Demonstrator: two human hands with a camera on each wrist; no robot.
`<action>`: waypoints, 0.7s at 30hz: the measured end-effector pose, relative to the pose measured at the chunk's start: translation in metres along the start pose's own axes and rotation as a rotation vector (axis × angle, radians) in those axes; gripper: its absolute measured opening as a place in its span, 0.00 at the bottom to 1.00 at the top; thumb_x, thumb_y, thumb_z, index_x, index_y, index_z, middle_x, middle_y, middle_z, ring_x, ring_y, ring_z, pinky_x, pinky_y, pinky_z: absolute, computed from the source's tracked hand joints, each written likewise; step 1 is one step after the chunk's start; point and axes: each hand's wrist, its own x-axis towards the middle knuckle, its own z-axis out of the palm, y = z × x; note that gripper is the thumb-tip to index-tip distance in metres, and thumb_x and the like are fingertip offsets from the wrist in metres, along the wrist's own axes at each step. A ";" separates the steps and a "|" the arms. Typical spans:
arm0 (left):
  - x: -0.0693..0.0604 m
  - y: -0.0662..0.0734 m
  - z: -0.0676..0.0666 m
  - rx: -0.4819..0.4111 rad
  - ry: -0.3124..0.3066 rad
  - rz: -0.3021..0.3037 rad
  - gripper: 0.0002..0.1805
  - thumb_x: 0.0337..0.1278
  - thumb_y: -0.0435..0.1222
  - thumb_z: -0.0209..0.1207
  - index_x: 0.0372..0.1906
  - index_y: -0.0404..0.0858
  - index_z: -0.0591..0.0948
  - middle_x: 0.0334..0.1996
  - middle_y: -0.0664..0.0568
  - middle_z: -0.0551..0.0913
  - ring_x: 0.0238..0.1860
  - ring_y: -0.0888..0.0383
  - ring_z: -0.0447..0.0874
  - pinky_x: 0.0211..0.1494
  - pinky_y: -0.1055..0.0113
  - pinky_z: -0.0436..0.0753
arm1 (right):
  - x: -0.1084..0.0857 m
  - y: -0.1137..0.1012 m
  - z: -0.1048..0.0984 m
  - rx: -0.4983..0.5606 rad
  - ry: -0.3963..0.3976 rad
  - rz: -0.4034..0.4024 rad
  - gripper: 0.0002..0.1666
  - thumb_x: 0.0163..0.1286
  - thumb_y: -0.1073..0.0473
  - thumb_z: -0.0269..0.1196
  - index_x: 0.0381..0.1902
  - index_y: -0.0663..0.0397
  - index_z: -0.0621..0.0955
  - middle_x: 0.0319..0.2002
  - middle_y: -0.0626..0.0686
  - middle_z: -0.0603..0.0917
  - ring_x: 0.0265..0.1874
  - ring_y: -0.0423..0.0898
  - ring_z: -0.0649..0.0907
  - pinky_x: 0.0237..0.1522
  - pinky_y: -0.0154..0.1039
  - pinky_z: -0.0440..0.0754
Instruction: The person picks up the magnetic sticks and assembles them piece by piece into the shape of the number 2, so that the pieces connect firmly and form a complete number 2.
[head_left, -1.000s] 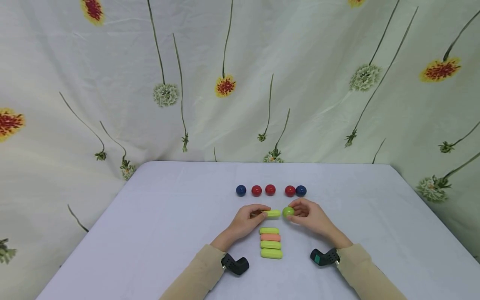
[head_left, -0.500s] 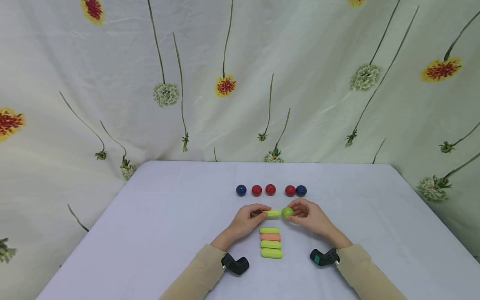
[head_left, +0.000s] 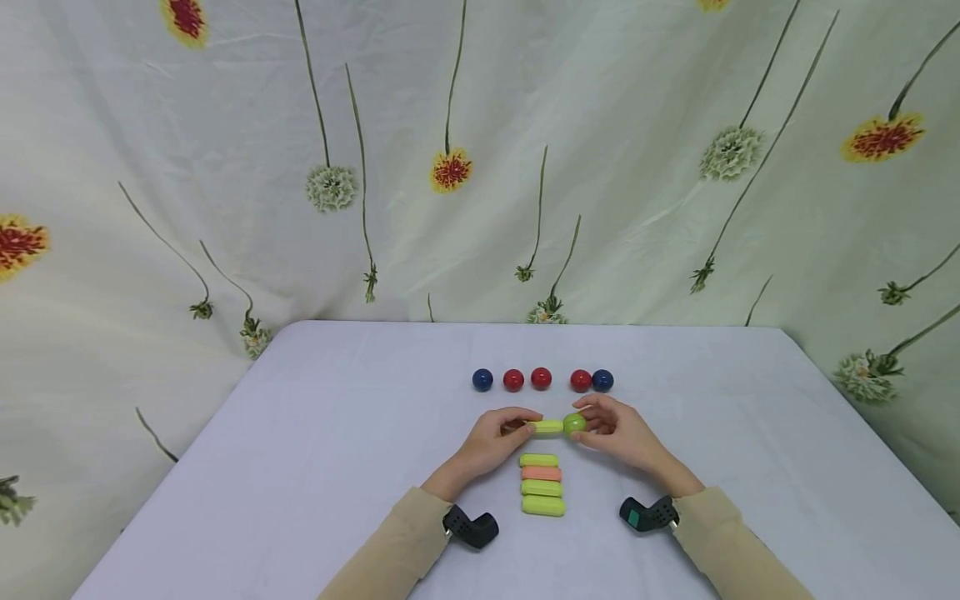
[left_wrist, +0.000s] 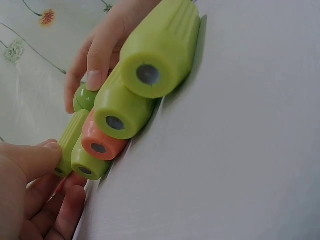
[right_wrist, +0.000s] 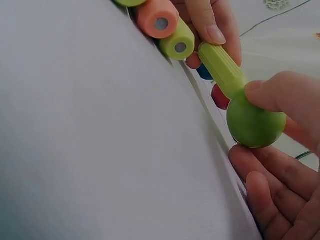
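Note:
My left hand pinches a yellow-green magnetic rod between thumb and fingers, level above the front rods. At its right end a green ball touches the rod. My right hand holds that ball; in the right wrist view the thumb lies on the ball and the fingertips are just under it. Nearer me, several rods lie side by side in a stack: yellow-green ones and an orange rod. The left wrist view shows round grey insets in the ends of the yellow-green rods.
Behind the hands stands a row of balls: a blue ball, red balls such as this red ball, and another blue ball at the right. A white cloth covers the table; a flowered curtain hangs behind.
The right hand has brought the green ball left until it meets the rod's end. Its index finger has lifted slightly from the ball. The left hand has barely moved.

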 end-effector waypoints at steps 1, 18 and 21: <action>0.000 0.000 0.000 -0.001 0.000 0.000 0.13 0.64 0.30 0.53 0.50 0.29 0.79 0.46 0.41 0.82 0.41 0.51 0.77 0.45 0.69 0.75 | -0.001 -0.003 0.000 -0.008 -0.005 -0.005 0.24 0.57 0.57 0.69 0.51 0.58 0.78 0.41 0.52 0.82 0.38 0.47 0.81 0.37 0.32 0.78; 0.012 -0.040 0.008 0.009 0.093 -0.045 0.14 0.62 0.40 0.57 0.49 0.39 0.82 0.41 0.55 0.83 0.39 0.59 0.78 0.42 0.68 0.77 | -0.002 0.003 0.000 -0.127 0.046 -0.049 0.20 0.58 0.58 0.68 0.50 0.52 0.82 0.41 0.47 0.82 0.36 0.45 0.76 0.33 0.33 0.75; 0.012 -0.040 0.008 0.024 0.150 -0.038 0.12 0.61 0.39 0.58 0.47 0.39 0.83 0.40 0.53 0.83 0.39 0.59 0.79 0.42 0.68 0.77 | -0.002 0.004 0.001 -0.144 0.063 -0.048 0.20 0.57 0.59 0.69 0.49 0.52 0.82 0.41 0.47 0.82 0.34 0.44 0.76 0.32 0.32 0.75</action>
